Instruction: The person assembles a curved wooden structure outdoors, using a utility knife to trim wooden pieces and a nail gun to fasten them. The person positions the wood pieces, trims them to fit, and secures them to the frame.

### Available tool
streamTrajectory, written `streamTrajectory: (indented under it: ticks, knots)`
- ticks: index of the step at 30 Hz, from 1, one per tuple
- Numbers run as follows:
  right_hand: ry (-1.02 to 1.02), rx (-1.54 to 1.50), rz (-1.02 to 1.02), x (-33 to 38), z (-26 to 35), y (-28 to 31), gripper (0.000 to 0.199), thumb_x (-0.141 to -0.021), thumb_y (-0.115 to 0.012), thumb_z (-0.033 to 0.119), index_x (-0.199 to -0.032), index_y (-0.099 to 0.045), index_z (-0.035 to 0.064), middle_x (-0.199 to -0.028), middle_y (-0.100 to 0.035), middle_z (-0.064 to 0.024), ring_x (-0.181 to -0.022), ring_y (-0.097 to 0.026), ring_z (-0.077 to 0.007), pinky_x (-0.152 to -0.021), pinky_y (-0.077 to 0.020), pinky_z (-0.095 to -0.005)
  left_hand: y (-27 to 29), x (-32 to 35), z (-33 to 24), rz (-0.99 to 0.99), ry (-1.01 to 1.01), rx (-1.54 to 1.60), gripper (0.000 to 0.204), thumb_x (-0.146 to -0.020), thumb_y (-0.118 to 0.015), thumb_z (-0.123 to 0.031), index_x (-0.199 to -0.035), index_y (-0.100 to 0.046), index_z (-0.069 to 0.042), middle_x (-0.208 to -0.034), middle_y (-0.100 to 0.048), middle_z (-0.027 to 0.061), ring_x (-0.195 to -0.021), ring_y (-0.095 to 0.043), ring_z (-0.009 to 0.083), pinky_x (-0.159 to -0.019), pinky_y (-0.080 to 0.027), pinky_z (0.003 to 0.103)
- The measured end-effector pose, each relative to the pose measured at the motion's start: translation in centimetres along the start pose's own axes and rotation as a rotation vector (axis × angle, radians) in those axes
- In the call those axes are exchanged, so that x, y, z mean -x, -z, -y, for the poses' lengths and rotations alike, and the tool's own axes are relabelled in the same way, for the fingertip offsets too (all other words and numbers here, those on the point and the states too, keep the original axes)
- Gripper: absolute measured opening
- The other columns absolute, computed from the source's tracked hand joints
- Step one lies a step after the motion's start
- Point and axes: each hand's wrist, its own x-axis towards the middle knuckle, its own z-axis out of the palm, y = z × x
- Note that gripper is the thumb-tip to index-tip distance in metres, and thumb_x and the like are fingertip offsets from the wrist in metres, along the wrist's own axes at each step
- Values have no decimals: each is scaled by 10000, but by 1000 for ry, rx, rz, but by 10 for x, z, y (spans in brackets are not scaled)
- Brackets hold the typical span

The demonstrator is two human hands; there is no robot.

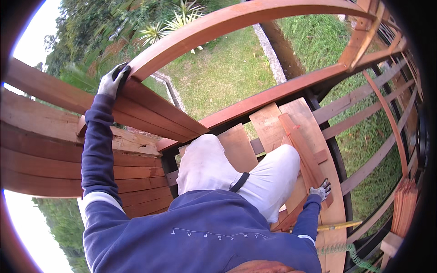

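My left hand (113, 82), in a white and black work glove, reaches up at the left. Its fingers wrap over the corner where a wooden board wall (152, 111) meets a curved wooden beam (218, 25). On my right, my gloved right hand (321, 190) rests with fingers spread at the near end of a reddish-brown wooden plank (302, 148). This plank lies on pale plywood sheets (298, 109) beside my bent knee. A small wood block (321, 157) lies against the plank's right side.
A long wooden rail (277, 93) crosses in front of my knees. Open wooden joists (364, 98) with gaps over greenery lie at the right. A yellow stick-like tool (339, 225) and a coiled green hose (357, 258) are at the lower right. Stacked wood strips (404, 207) stand farther right.
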Motion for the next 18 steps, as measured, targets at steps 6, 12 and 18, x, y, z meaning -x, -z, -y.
streamTrajectory:
  ticks: [6, 12, 18]
  knots:
    - [130, 114, 366, -90, 30, -33, 1152, -661, -838, 326, -1541, -95, 286, -1597, -157, -78, -1464, -180, -295, -1137, -260, -544, 10, 0, -6, 21, 51, -77, 530, -925, -549, -475, -1225, -609, -43, -1172, -643, 193, -1085, -608, 346, -955, -450, 376]
    - [178, 158, 455, -86, 33, -20, 1126, -600, -865, 383, -1496, -259, 72, -1523, -316, -173, -1415, -311, -293, -1151, -310, -378, 16, 2, -13, 43, 78, -35, 556, -922, -558, -477, -1217, -603, -8, -1149, -651, 203, -1079, -617, 323, -946, -450, 378]
    - [146, -28, 291, -30, 2, -23, 961, -573, -844, 406, -1354, -434, 25, -1398, -472, -165, -1334, -425, -287, -1115, -363, -341, 7, -1, -4, 8, 49, -95, 561, -911, -567, -475, -1215, -601, -5, -1182, -638, 197, -1100, -603, 338, -971, -447, 385]
